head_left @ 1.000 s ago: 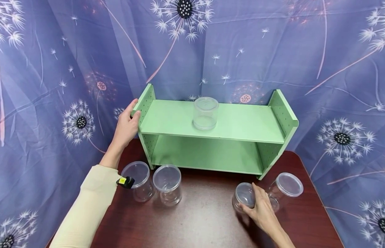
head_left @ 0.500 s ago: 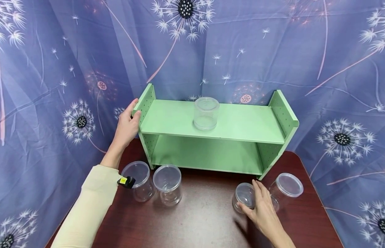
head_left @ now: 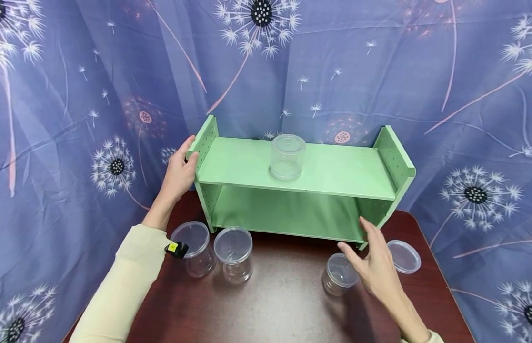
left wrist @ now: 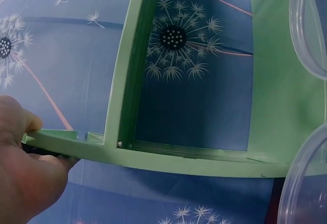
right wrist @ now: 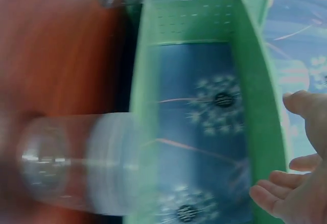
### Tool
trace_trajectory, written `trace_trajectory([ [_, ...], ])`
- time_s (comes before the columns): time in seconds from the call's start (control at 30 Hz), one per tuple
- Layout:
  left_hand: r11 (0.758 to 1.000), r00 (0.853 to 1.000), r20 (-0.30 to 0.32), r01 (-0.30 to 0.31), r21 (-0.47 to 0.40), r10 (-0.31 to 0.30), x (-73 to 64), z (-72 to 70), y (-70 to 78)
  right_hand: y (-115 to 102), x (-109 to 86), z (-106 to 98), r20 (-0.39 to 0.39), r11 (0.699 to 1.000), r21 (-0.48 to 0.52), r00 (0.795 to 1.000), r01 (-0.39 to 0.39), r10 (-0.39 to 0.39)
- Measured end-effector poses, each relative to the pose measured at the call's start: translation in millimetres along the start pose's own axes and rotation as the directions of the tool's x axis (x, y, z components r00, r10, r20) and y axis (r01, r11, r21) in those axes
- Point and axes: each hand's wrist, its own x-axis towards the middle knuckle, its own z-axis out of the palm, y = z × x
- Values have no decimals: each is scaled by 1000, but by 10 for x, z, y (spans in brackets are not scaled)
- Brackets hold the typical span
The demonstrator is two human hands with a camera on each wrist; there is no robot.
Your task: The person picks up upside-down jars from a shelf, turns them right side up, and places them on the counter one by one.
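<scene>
My left hand (head_left: 177,169) grips the upper edge of the left side panel of a green two-tier shelf (head_left: 244,157). The left wrist view has the thumb on one side of the panel and fingers on the other. My right hand (head_left: 377,262) is raised with fingers spread and holds nothing. Just left of it a short clear jar (head_left: 336,276) stands upright on the table. Behind the right hand is a taller clear jar with a round lid (head_left: 404,257); its body is mostly hidden. Another clear jar (head_left: 288,159) sits on the upper tier.
Two tall clear lidded jars, one farther left (head_left: 195,247) and one beside it (head_left: 234,252), stand in front of the shelf's left end. The dark red-brown table (head_left: 274,309) carries everything. A blue dandelion-print curtain (head_left: 334,57) hangs behind and at both sides.
My right hand has let go of the short jar and lifted away up and to the right, its fingers spreading. The short jar stays on the table. My left hand keeps its grip.
</scene>
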Motion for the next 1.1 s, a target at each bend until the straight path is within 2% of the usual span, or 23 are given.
trace_trajectory([
  [0.2, 1000, 1000, -1, 2, -1, -2, 2, -3, -8, -210, 393, -129, -57, 997, 57, 997, 59, -56],
  [0.4, 1000, 1000, -2, 7, 10, -7, -4, 2, 5, -396, 771, -182, -74, 991, 107, 994, 82, -74],
  [0.6, 1000, 1000, -5, 6, 16, -6, -1, 4, 3, -493, 1089, -141, -38, 982, 188, 999, 21, -14],
  [0.77, 1000, 1000, -5, 12, 18, -12, -7, 7, -4, -541, 1295, -62, 12, 961, 276, 1000, -13, 10],
  [1.1, 999, 1000, -13, 6, 32, -6, -7, 4, -13, -628, 1602, 158, 78, 955, 296, 997, -26, 3],
])
